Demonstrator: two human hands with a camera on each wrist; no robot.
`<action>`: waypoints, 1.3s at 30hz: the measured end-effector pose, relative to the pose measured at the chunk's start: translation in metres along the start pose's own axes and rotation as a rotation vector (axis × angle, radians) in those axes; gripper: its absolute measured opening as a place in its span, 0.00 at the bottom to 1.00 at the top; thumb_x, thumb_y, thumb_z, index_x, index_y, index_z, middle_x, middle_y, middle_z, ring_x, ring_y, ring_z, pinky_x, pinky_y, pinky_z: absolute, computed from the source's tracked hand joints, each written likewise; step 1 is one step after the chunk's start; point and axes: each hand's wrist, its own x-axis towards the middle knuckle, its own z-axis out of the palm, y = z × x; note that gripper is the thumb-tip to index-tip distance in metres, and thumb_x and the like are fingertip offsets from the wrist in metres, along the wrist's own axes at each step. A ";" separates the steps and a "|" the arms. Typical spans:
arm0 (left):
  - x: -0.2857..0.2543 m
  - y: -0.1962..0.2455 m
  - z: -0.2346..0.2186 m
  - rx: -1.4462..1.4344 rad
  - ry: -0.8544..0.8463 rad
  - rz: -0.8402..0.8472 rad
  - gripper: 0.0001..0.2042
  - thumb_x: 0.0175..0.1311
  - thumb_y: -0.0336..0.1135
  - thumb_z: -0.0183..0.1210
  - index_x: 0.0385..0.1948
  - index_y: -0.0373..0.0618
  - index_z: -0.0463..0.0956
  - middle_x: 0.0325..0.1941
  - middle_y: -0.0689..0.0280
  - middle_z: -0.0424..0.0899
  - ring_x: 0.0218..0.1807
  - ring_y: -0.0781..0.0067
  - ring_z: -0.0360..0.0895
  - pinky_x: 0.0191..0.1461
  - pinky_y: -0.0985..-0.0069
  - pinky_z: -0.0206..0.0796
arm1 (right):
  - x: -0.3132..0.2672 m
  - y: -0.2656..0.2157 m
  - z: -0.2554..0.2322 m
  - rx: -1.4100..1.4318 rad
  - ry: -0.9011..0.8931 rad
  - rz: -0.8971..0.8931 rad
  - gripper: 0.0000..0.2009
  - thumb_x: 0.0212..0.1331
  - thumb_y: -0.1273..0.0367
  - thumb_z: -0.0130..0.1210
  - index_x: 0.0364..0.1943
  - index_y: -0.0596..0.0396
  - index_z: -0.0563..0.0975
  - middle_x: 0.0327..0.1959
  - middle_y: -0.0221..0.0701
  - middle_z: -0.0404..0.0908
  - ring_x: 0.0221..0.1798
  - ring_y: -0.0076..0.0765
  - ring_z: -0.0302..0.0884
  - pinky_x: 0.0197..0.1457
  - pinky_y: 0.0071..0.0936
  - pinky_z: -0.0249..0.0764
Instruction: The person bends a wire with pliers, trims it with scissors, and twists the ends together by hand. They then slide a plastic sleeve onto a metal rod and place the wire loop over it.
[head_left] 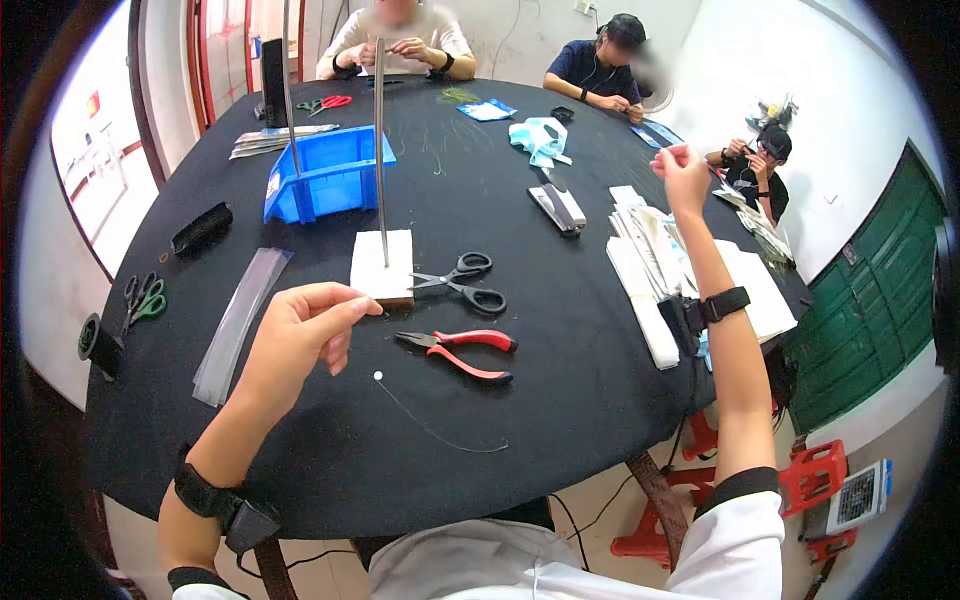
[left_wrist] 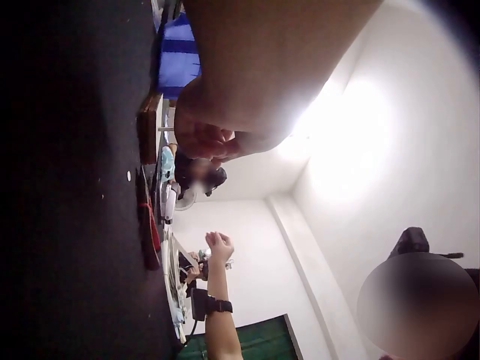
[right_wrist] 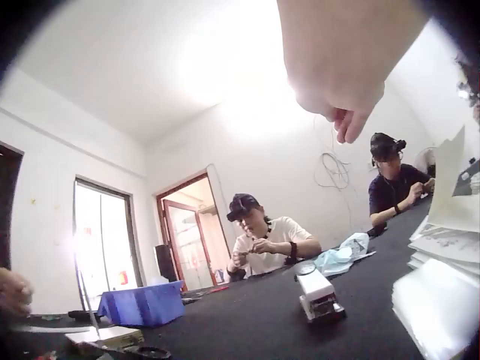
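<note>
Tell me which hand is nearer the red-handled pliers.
Left. The left hand hovers just left of the red-handled pliers, fingertips pinched together. The right hand is raised far off, above the paper stacks.

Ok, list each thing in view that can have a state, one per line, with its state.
left hand: raised over the table, thumb and forefinger pinched together
right hand: raised high, fingers curled
black scissors: lying flat, blades slightly open
red pliers: lying flat, handles apart
thin wire: lying loose on the cloth, white bead at one end
blue bin: upright
green scissors: lying flat
</note>
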 end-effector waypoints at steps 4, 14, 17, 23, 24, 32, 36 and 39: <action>0.000 -0.001 0.001 0.010 -0.007 0.005 0.09 0.60 0.34 0.54 0.30 0.36 0.75 0.12 0.76 0.62 0.14 0.87 0.59 0.17 0.86 0.54 | -0.016 0.019 0.000 -0.550 -0.838 -0.009 0.09 0.46 0.69 0.58 0.33 0.52 0.80 0.33 0.36 0.81 0.37 0.36 0.80 0.43 0.30 0.73; -0.002 -0.007 0.002 0.054 -0.050 0.014 0.10 0.61 0.35 0.53 0.33 0.35 0.76 0.13 0.74 0.65 0.15 0.87 0.59 0.18 0.86 0.54 | -0.124 -0.129 0.065 0.159 -1.077 -0.227 0.08 0.53 0.69 0.53 0.32 0.59 0.79 0.23 0.30 0.80 0.26 0.19 0.73 0.32 0.19 0.69; -0.002 -0.009 0.005 0.006 -0.042 0.021 0.10 0.61 0.34 0.53 0.32 0.35 0.77 0.12 0.74 0.65 0.14 0.87 0.59 0.17 0.86 0.53 | -0.158 -0.160 0.081 0.380 -1.413 -0.057 0.10 0.60 0.68 0.49 0.39 0.60 0.77 0.32 0.30 0.79 0.30 0.18 0.74 0.31 0.16 0.71; 0.000 -0.009 0.003 -0.003 -0.002 0.017 0.10 0.61 0.34 0.53 0.33 0.36 0.77 0.13 0.73 0.68 0.14 0.87 0.59 0.16 0.85 0.52 | -0.186 -0.168 0.087 0.824 -1.686 0.360 0.14 0.61 0.64 0.48 0.45 0.58 0.74 0.36 0.32 0.80 0.27 0.18 0.74 0.26 0.14 0.70; 0.001 -0.011 0.002 -0.007 -0.005 0.007 0.10 0.61 0.34 0.53 0.33 0.36 0.77 0.13 0.73 0.68 0.14 0.87 0.60 0.17 0.85 0.52 | -0.190 -0.168 0.088 0.806 -1.669 0.319 0.13 0.61 0.64 0.49 0.43 0.58 0.75 0.33 0.31 0.80 0.26 0.18 0.74 0.26 0.13 0.70; 0.007 -0.020 -0.003 0.052 -0.090 0.068 0.11 0.62 0.36 0.52 0.34 0.36 0.76 0.16 0.72 0.70 0.19 0.86 0.65 0.26 0.85 0.60 | -0.196 -0.173 0.083 0.701 -1.419 0.299 0.10 0.61 0.67 0.49 0.31 0.58 0.77 0.21 0.26 0.77 0.21 0.14 0.71 0.24 0.11 0.67; 0.005 -0.011 0.003 -0.512 -0.262 -0.188 0.15 0.66 0.38 0.45 0.42 0.34 0.72 0.12 0.75 0.63 0.18 0.83 0.66 0.29 0.83 0.67 | -0.195 -0.179 0.078 0.565 -1.292 0.145 0.07 0.57 0.70 0.51 0.28 0.59 0.75 0.19 0.27 0.76 0.21 0.18 0.72 0.24 0.16 0.67; 0.005 -0.008 -0.007 -0.681 -0.436 -0.168 0.18 0.68 0.42 0.41 0.44 0.33 0.71 0.10 0.76 0.59 0.16 0.82 0.64 0.27 0.84 0.67 | -0.196 -0.180 0.076 0.388 -1.229 -0.237 0.05 0.53 0.71 0.54 0.26 0.59 0.74 0.17 0.31 0.75 0.19 0.27 0.73 0.23 0.23 0.67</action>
